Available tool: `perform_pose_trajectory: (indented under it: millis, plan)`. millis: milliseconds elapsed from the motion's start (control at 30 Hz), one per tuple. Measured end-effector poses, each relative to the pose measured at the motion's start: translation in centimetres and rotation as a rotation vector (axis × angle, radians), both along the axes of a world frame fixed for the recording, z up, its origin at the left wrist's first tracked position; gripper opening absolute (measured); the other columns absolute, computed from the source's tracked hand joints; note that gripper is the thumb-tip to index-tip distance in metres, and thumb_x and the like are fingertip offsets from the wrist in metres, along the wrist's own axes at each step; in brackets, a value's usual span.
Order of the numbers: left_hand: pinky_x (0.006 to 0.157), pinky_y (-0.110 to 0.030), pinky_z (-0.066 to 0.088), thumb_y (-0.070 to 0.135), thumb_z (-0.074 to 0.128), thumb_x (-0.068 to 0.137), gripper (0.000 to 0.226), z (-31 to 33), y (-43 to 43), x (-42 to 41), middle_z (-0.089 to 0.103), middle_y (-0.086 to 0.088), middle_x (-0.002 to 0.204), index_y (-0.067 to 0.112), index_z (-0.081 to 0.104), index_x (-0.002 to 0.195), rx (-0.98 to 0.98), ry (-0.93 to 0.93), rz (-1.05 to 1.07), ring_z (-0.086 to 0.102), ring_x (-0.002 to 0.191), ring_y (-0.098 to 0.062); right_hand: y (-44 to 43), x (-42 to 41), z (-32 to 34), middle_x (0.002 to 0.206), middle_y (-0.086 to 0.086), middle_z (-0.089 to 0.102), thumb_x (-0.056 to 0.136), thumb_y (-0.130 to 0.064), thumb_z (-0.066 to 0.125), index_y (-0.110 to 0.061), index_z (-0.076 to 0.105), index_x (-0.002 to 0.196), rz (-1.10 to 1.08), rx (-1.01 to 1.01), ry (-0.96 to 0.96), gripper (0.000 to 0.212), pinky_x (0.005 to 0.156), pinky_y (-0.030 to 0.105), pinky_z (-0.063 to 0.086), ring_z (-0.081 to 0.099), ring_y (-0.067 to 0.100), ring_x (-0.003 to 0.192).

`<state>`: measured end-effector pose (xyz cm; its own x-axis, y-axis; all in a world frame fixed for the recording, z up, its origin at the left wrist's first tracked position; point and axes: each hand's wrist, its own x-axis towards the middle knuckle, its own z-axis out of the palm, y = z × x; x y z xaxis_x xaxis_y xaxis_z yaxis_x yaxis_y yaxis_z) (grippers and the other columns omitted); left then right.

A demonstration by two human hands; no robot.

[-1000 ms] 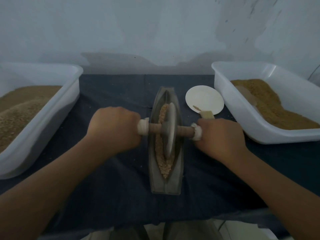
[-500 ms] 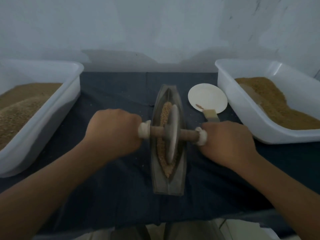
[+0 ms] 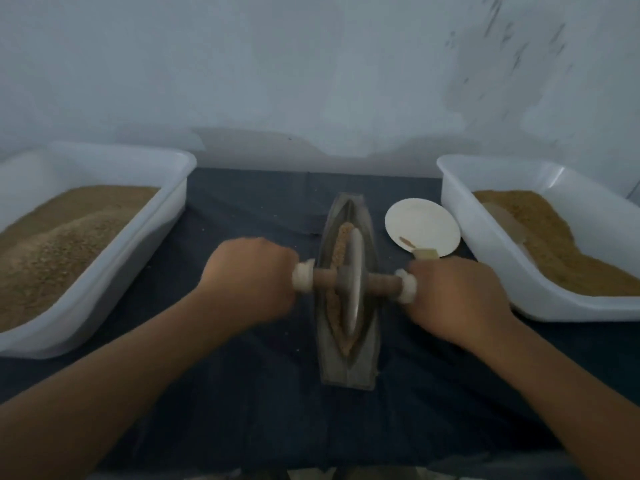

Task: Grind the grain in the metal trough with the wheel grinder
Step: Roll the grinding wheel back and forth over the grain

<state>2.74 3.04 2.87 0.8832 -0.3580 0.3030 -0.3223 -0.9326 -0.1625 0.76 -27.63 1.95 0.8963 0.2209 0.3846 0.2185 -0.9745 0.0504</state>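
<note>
Head view: left hand (image 3: pixel 249 278) clenched round the left end of the axle (image 3: pixel 322 280), right hand (image 3: pixel 457 299) clenched round the right end. White collars sit just inside each fist. The wheel (image 3: pixel 355 289) stands upright on edge in the trough (image 3: pixel 346 372), about mid-length. Grain (image 3: pixel 341 244) lies in the groove, showing both beyond and before the wheel, mostly on its left side.

The trough lies lengthwise on a dark cloth (image 3: pixel 259 393), between the left tub (image 3: pixel 187 164) and right tub (image 3: pixel 450 188), both holding brown meal. There is open cloth on the left; the right is tighter. The plate (image 3: pixel 419 226) is just beside the trough's far end and near the right tub. A small pale block (image 3: pixel 426 253) is at the plate's near rim, just beyond the right hand. The trough's near end is short of the cloth's front edge. The wall (image 3: pixel 311 64) is behind.
</note>
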Motion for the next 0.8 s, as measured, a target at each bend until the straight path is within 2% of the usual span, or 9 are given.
perform_pose_trajectory:
  millis: [133, 267, 333, 433, 500, 567, 667, 700, 800]
  plan:
    - [0.047, -0.022, 0.021, 0.052, 0.062, 0.071, 0.040, -0.6, 0.9, -1.5, 0.035, 0.012, 0.049, 0.030, 0.032, 0.058, 0.005, -0.044, -0.014, 0.031, 0.041, -0.012, 0.1, -1.2, -0.5, 0.050, -0.014, 0.040, 0.087, -0.062, 0.041, -0.035, 0.041, 0.061, 0.004, -0.049, -0.033, 0.038, 0.042, 0.021, 0.028, 0.041, 0.006, 0.042]
    - [0.056, -0.029, 0.039, 0.046, 0.062, 0.080, 0.032, 1.2, -2.0, 4.6, 0.045, 0.010, 0.061, 0.027, 0.042, 0.063, -0.002, 0.045, 0.083, 0.045, 0.054, -0.018, 0.7, 5.1, 0.0, 0.068, -0.009, 0.059, 0.100, -0.058, 0.043, -0.032, 0.060, 0.076, -0.160, -0.011, 0.091, 0.039, 0.056, 0.030, 0.041, 0.056, 0.015, 0.063]
    - [0.061, -0.033, 0.044, 0.042, 0.063, 0.084, 0.029, 2.4, -3.2, 7.7, 0.048, 0.006, 0.066, 0.026, 0.047, 0.065, -0.024, 0.090, 0.095, 0.051, 0.063, -0.023, 0.8, 7.8, 0.3, 0.077, -0.005, 0.064, 0.101, -0.052, 0.047, -0.028, 0.065, 0.081, -0.217, -0.013, 0.088, 0.036, 0.060, 0.032, 0.039, 0.058, 0.020, 0.070]
    - [0.063, -0.033, 0.045, 0.041, 0.064, 0.086, 0.022, 2.5, -3.3, 8.1, 0.058, 0.004, 0.075, 0.026, 0.055, 0.073, -0.052, 0.160, 0.119, 0.054, 0.068, -0.024, 1.6, 8.4, 1.7, 0.082, -0.002, 0.067, 0.100, -0.047, 0.052, -0.025, 0.066, 0.079, -0.206, -0.043, 0.083, 0.033, 0.066, 0.032, 0.037, 0.060, 0.022, 0.076]
    - [0.060, -0.031, 0.043, 0.042, 0.064, 0.084, 0.026, 1.4, -2.4, 5.8, 0.053, 0.008, 0.068, 0.026, 0.051, 0.068, -0.058, 0.147, 0.099, 0.053, 0.063, -0.021, 1.1, 6.2, 2.0, 0.083, -0.004, 0.065, 0.100, -0.049, 0.053, -0.026, 0.066, 0.080, -0.144, -0.018, 0.140, 0.033, 0.070, 0.032, 0.042, 0.063, 0.021, 0.080]
    - [0.049, -0.025, 0.033, 0.043, 0.068, 0.076, 0.035, -0.1, -0.8, 2.3, 0.043, 0.012, 0.056, 0.028, 0.041, 0.059, -0.042, 0.008, 0.017, 0.042, 0.047, -0.014, 0.5, 2.4, 1.3, 0.074, -0.010, 0.061, 0.098, -0.055, 0.050, -0.033, 0.061, 0.076, -0.065, -0.002, 0.174, 0.033, 0.063, 0.032, 0.049, 0.060, 0.013, 0.069]
    - [0.047, -0.016, 0.015, 0.048, 0.076, 0.063, 0.055, -0.7, 0.9, -0.5, 0.028, 0.015, 0.044, 0.031, 0.024, 0.055, -0.007, -0.144, -0.087, 0.019, 0.037, -0.005, 0.1, -1.6, 1.1, 0.055, -0.015, 0.047, 0.084, -0.065, 0.043, -0.037, 0.048, 0.064, -0.002, 0.004, 0.153, 0.035, 0.044, 0.024, 0.027, 0.042, -0.002, 0.050]
    - [0.047, -0.017, 0.016, 0.049, 0.076, 0.065, 0.055, -0.8, 0.9, -0.3, 0.028, 0.014, 0.045, 0.031, 0.025, 0.055, 0.001, -0.143, -0.082, 0.019, 0.037, -0.006, 0.1, -1.5, 0.9, 0.054, -0.016, 0.047, 0.081, -0.068, 0.037, -0.037, 0.049, 0.064, -0.003, 0.008, 0.141, 0.037, 0.044, 0.023, 0.025, 0.042, -0.003, 0.049]
    - [0.048, -0.023, 0.026, 0.050, 0.067, 0.079, 0.040, -0.1, -0.7, 2.6, 0.042, 0.011, 0.053, 0.028, 0.040, 0.058, 0.030, -0.033, -0.008, 0.034, 0.044, -0.011, 0.6, 1.8, 0.2, 0.066, -0.012, 0.058, 0.082, -0.069, 0.027, -0.035, 0.056, 0.071, -0.098, 0.013, 0.158, 0.046, 0.053, 0.028, 0.042, 0.054, 0.007, 0.059]
